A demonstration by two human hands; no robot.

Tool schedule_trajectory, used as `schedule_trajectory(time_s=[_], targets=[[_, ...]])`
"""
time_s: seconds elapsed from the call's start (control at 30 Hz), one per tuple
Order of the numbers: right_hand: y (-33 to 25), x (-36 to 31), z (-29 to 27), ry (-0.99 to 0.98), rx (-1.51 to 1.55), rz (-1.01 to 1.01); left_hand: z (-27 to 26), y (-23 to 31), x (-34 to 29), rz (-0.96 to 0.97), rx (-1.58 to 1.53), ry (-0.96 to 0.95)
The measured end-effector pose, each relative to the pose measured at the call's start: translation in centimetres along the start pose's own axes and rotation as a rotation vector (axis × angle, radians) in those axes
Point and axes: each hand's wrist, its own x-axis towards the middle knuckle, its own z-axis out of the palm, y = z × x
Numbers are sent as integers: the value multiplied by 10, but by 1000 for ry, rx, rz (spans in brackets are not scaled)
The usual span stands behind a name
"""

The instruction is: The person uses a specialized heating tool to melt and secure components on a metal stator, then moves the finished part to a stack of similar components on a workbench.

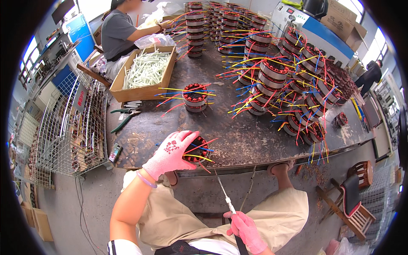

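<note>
My left hand [171,152], in a pink glove, wraps round a motor stator [196,149] at the table's near edge. Red, blue and yellow wires stick out of this stator. Above my lap, my right hand [245,231], also gloved in pink, is closed on a slim tool [228,201]. The tool has a white upper part and a long thin shaft angled up toward the table edge; its exact kind is unclear. Farther back on the table, another wired stator [195,101] stands by itself, touched by neither hand.
Stacked stators [272,76] crowd the right and far table. A cardboard box [146,92] of white tubes stands at far left, with green-handled pliers [125,121] near it. Another person [121,34] sits beyond the box. Wire mesh baskets [72,136] flank the left side.
</note>
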Motion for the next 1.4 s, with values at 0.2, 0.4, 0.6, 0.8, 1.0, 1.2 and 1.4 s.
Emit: schedule_trajectory(time_s=[0.2, 0.4, 0.6, 0.8, 1.0, 1.2, 1.4], targets=[[5, 7, 1, -24, 15, -21, 9, 0, 3, -10, -16, 62], [4, 9, 1, -17, -20, -35, 3, -4, 3, 33, -79, 38], [4, 9, 1, -37, 18, -22, 0, -4, 2, -6, -116, 9], [-1, 6, 4, -14, -14, -22, -1, -7, 3, 24, -110, -5], [2, 7, 3, -28, 28, 3, -4, -4, 6, 34, -126, -14], [2, 8, 2, -33, -1, -13, -1, -6, 6, 50, -110, 4], [-1, 7, 7, -12, 15, -31, 1, -8, 4, 45, -107, 13]])
